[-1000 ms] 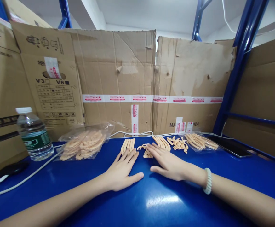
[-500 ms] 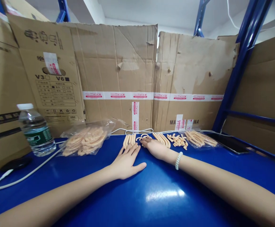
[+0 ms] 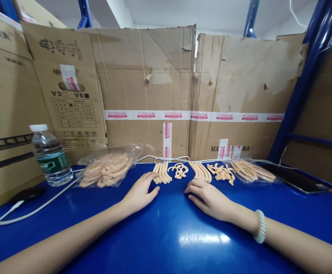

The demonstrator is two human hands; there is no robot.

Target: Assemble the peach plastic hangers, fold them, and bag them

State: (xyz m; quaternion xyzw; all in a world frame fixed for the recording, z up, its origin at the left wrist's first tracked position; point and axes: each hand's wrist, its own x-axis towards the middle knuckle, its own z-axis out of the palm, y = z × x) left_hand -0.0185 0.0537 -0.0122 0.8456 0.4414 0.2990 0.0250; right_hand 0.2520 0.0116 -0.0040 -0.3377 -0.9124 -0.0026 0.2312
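Observation:
My left hand (image 3: 140, 193) rests on the blue table with its thumb apart from its fingers, whose tips are at the left edge of a row of curved beige strips (image 3: 162, 173). These strips lie side by side, small holes at their near ends. Just in front of a second such row (image 3: 200, 172), my right hand (image 3: 211, 200) lies loosely bent, thumb apart and nothing visible in it. Between the rows sits a small group of hooked beige pieces (image 3: 178, 170). A loose heap of short beige pieces (image 3: 221, 173) lies right of the second row.
A clear bag of beige parts (image 3: 107, 169) lies at left, beside a water bottle (image 3: 53, 161). Another bag (image 3: 248, 171) and a dark phone (image 3: 294, 180) are at right. A white cable (image 3: 37, 211) crosses the left side. Cardboard (image 3: 145, 91) stands along the back.
My right hand has drawn back towards me and right from the hooked pieces, which now show. My left hand has slid left, uncovering more of the left row. The view has shifted slightly.

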